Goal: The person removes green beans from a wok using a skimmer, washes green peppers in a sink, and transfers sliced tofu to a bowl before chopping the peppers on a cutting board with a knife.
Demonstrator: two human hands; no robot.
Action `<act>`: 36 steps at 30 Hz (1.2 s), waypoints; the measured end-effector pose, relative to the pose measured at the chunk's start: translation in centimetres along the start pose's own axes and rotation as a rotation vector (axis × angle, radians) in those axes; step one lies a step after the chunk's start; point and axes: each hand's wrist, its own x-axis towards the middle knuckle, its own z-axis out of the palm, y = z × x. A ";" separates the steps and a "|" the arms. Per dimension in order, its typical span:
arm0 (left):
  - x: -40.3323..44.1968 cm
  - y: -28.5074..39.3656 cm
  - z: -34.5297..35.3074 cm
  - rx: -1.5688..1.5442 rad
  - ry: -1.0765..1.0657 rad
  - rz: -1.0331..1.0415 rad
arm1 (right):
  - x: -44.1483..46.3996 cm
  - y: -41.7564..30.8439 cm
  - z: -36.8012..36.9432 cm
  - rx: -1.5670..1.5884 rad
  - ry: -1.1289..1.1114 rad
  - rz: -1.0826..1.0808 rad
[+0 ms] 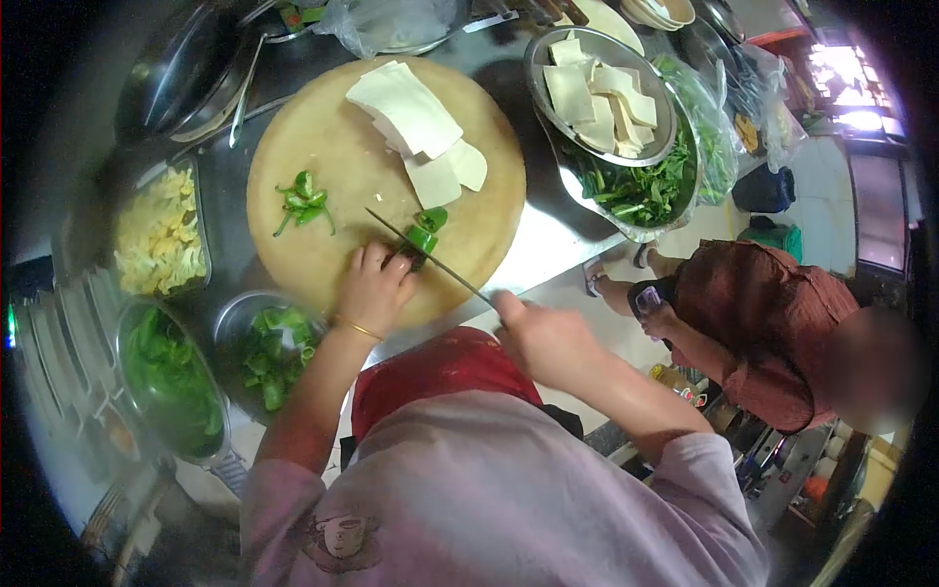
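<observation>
A round wooden chopping board (pixel 303 225) lies in front of me on a metal counter. My right hand (pixel 553 340) is closed round the handle of a knife (pixel 450 272), whose thin blade lies across a green pepper (pixel 423 238). My left hand (pixel 377 286), fingers curled, presses the near end of that pepper against the board. Just beyond the blade is a cut piece of pepper (pixel 432 218). Green pepper tops with stems (pixel 304 203) form a small pile on the left of the board. White tofu sheets (pixel 406 108) are spread at its far side.
A metal bowl of tofu pieces (pixel 611 98) sits above leafy greens (pixel 641 191) at the right. Left of the board are a tray of pale yellow pieces (pixel 156 230) and bowls of cut greens (pixel 274 357) (pixel 168 382). Another person (pixel 758 333) is at the right, holding a phone.
</observation>
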 end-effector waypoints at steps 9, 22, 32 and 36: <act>-1.5 -0.6 -0.5 -0.093 0.069 0.033 | -0.7 -0.4 0.5 0.065 0.094 -0.046; -2.7 -1.1 -0.4 -0.288 0.215 -0.070 | 4.5 -1.9 3.0 0.084 0.019 -0.014; -3.4 -1.5 0.3 -0.187 0.127 -0.104 | -3.5 -4.2 -0.3 0.051 -0.010 0.032; -3.7 -1.2 -0.2 -0.228 0.137 -0.097 | 0.9 -3.3 2.9 0.079 -0.071 0.056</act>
